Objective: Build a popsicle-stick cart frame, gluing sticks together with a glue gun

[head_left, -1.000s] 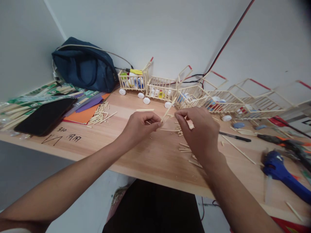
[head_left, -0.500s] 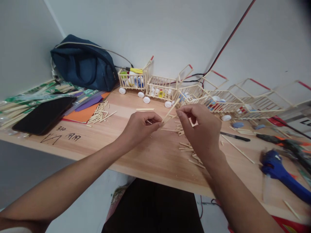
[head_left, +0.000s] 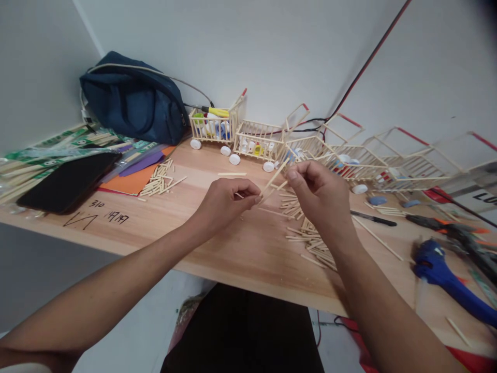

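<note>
My left hand point(head_left: 231, 201) pinches the near end of a small frame of thin wooden sticks point(head_left: 276, 174), raised above the tabletop and slanting away to the right. Close to the frame's right side, the thumb and forefinger of my right hand point(head_left: 324, 199) are pressed together. Whatever they pinch, if anything, is hidden. Below and partly behind my right hand lies a pile of short wooden sticks point(head_left: 316, 246). A pair of sticks point(head_left: 232, 174) rests on the table beyond my left hand.
Small stick-built shopping carts point(head_left: 258, 134) line the wall. At left are a blue bag point(head_left: 134, 103), a black phone point(head_left: 70, 181), coloured paper point(head_left: 130, 178) and another stick pile point(head_left: 161, 178). A blue glue gun point(head_left: 446, 274) and a black pen point(head_left: 375, 218) lie at right.
My right hand has shifted slightly right and up, away from the stick frame, and more of the pile below it shows. My left hand keeps its pinch almost unmoved.
</note>
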Motion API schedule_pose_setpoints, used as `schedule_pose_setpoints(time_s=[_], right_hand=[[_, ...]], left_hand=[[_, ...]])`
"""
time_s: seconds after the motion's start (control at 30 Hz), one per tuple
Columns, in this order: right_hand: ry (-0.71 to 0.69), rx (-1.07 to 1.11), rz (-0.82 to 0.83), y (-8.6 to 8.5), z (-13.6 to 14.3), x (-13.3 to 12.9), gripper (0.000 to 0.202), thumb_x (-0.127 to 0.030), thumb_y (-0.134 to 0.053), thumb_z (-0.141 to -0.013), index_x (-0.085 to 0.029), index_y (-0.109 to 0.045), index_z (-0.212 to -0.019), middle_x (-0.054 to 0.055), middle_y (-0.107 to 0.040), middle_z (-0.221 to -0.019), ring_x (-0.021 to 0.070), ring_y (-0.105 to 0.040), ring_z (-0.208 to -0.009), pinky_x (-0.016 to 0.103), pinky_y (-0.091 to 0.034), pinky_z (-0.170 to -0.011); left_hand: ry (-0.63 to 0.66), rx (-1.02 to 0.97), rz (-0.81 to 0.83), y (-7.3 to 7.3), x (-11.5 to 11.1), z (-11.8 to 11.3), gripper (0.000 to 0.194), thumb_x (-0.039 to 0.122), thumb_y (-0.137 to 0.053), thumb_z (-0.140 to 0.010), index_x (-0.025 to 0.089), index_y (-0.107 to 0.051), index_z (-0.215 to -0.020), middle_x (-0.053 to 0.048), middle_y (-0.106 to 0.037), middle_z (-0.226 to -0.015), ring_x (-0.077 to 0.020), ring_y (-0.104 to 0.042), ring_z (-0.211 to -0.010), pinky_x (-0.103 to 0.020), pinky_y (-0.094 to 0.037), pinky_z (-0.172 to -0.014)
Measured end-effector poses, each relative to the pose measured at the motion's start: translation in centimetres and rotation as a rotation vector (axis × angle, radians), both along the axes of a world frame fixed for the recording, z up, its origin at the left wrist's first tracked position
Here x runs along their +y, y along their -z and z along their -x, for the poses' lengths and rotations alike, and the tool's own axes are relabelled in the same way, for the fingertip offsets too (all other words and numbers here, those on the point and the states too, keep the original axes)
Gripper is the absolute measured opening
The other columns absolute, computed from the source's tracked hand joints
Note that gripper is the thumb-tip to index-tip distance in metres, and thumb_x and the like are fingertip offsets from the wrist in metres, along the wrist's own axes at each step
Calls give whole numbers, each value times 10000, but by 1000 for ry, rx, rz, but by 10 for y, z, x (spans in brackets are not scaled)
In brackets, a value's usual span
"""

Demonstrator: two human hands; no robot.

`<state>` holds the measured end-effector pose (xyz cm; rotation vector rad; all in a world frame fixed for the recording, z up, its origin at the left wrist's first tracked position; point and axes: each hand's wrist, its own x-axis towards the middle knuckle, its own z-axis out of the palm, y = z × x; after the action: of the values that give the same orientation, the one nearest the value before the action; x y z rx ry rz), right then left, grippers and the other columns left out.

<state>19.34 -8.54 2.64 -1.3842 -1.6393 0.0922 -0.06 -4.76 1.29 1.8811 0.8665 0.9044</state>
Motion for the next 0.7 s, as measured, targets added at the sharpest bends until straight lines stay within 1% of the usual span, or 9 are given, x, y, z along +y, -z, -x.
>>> schedule_pose_setpoints(time_s=[0.17,0.3,0.5,0.6,0.7], right_hand=[[-49,109,69,3,-4,5,216,-363,-602,-891,-204,-584,-745,-16,-598,-671,122,-519,-598,262,-383,-565],[-88,201,143,2,-5,6,245,-402,-634,-866,-200,-602,-731,-4,-611,-676,120,-512,-596,259,-375,-562],[-116,286,187,1,-5,8,277,-444,-671,-828,-204,-604,-706,2,-620,-655,120,-497,-571,261,-356,-544],[-122,330,205,2,-4,10,293,-454,-682,-811,-201,-597,-688,-1,-611,-638,110,-474,-553,253,-334,-524],[-118,364,255,3,-5,12,309,-465,-684,-799,-191,-599,-681,-15,-576,-598,91,-418,-512,241,-290,-491]], left_hand=[[9,-5,-2,1,1,0,91,208,-653,-785,143,-703,-747,-7,-680,-680,-107,-597,-633,-209,-453,-604],[20,-11,-15,2,2,0,85,193,-650,-776,135,-704,-746,-8,-682,-680,-106,-599,-630,-207,-459,-604],[28,-3,-7,4,2,0,97,204,-653,-781,131,-714,-763,-14,-686,-686,-106,-595,-622,-203,-450,-585],[32,-4,5,5,3,0,97,203,-654,-780,130,-715,-764,-14,-685,-689,-104,-590,-622,-202,-447,-584],[45,-12,8,6,4,0,93,199,-653,-780,131,-715,-764,-15,-686,-701,-103,-588,-630,-203,-450,-593]])
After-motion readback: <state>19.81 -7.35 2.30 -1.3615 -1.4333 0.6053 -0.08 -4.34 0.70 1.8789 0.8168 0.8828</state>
